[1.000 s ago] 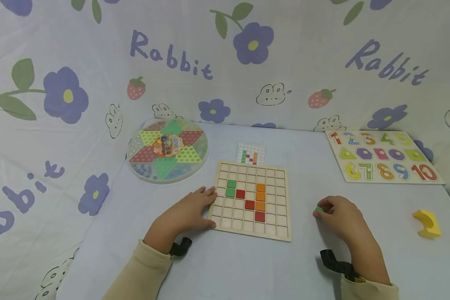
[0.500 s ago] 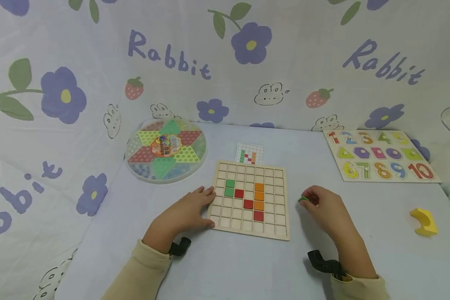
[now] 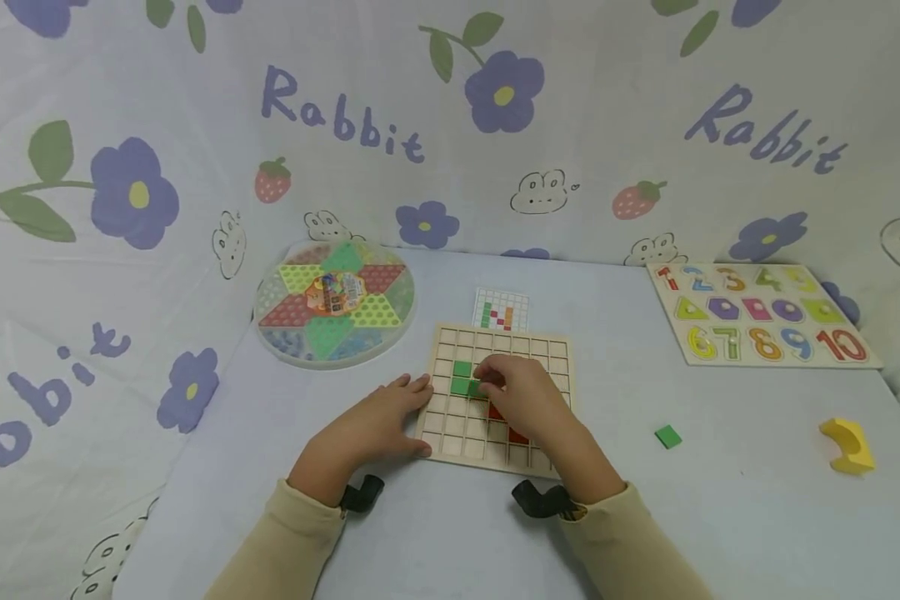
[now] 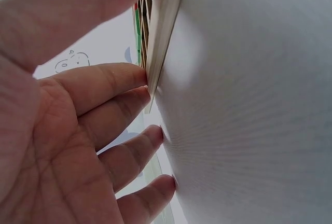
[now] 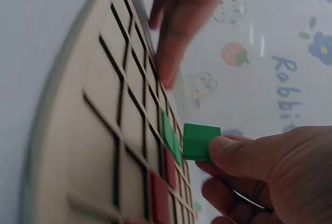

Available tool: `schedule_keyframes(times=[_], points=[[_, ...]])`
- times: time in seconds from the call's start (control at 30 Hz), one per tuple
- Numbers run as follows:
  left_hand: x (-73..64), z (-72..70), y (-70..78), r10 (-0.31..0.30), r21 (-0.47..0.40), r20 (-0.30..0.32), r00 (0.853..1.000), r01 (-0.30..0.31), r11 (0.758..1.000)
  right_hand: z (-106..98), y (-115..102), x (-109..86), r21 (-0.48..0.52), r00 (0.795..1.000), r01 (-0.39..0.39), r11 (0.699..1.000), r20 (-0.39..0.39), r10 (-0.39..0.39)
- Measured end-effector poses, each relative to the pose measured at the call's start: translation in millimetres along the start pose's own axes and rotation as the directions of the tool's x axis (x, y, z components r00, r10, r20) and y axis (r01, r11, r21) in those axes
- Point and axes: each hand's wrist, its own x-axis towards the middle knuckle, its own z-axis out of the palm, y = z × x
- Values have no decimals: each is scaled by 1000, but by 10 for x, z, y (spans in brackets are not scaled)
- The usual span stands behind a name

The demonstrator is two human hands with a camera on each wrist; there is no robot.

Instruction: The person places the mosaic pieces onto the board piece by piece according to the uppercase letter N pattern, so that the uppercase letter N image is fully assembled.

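Observation:
A wooden grid board [image 3: 444, 425] lies on the table, with green tiles [image 3: 461, 368] set in its left part. Red tiles [image 3: 517, 437] show partly beneath my right hand [image 3: 528, 400], which hides the orange ones. That hand pinches a green square tile [image 5: 198, 140] between thumb and fingers, held just above the board near the set green tiles. My left hand [image 3: 371, 425] rests at the board's left edge, fingers spread. In the left wrist view, straight fingers [image 4: 111, 86] touch the board's side and the table. One more green tile [image 3: 668, 437] lies on the table, right of the board.
Behind the board lies a small pattern card [image 3: 501, 308]. A round Chinese checkers board [image 3: 336, 304] is at the back left. A number-and-shape puzzle board [image 3: 765, 315] lies at the back right. A yellow arched block [image 3: 847, 446] sits far right.
My right hand has moved left from the table over the board, carrying the green tile. Another green tile now shows on the table where the hand was. The left hand has stayed put.

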Motion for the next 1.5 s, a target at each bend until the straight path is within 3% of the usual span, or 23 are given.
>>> schedule_keyframes(times=[0.1, 0.27, 0.53, 1.03, 1.33, 1.5], points=[[6, 0, -10, 11, -4, 0, 1000, -11, 1000, 137, -61, 68, -26, 999, 36, 999, 3, -36], [24, 17, -33, 25, 2, 0, 1000, -25, 1000, 251, -95, 109, -80, 1000, 30, 996, -1, -31], [27, 24, -51, 19, 7, -6, 1000, -19, 1000, 295, -136, 73, -94, 998, 16, 995, 58, -11], [25, 31, -50, 16, 20, -9, 1000, -16, 1000, 343, -134, 60, -254, 996, 92, 963, 35, -86], [34, 38, -63, 16, 18, -11, 1000, -16, 1000, 352, -135, 70, -262, 996, 91, 961, 30, -86], [38, 37, -52, 6, 22, -7, 1000, -6, 1000, 327, -112, 55, -208, 997, 74, 975, 28, -70]])
